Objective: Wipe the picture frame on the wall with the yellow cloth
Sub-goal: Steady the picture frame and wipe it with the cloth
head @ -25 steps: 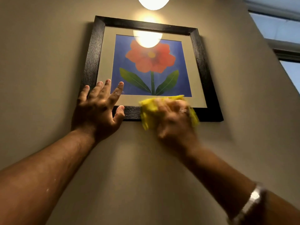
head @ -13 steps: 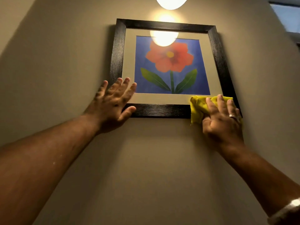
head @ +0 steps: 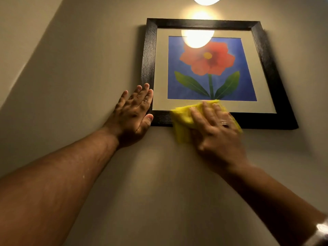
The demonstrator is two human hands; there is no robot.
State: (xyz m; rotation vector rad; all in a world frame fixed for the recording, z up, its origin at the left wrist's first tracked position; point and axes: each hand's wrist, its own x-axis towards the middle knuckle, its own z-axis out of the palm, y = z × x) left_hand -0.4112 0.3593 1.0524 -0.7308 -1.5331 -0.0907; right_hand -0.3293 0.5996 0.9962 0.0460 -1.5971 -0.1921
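Observation:
A black picture frame (head: 262,43) hangs on the beige wall, holding a print of a red flower on blue with a pale mat. My right hand (head: 215,132) presses a crumpled yellow cloth (head: 182,119) flat against the middle of the frame's bottom edge; the cloth overlaps the lower mat and the wall below. My left hand (head: 134,112) lies flat with fingers spread on the wall and the frame's lower left corner, its thumb on the bottom rail. The hand covers most of the cloth.
A glowing lamp (head: 206,0) hangs just above the frame and reflects in the glass. Bare beige wall (head: 79,77) surrounds the frame on the left and below. A bracelet (head: 322,229) shows on my right wrist at the lower right edge.
My right hand slid the cloth along the bottom rail from the middle to the right corner, then back left to the middle. My left hand stayed at the lower left corner.

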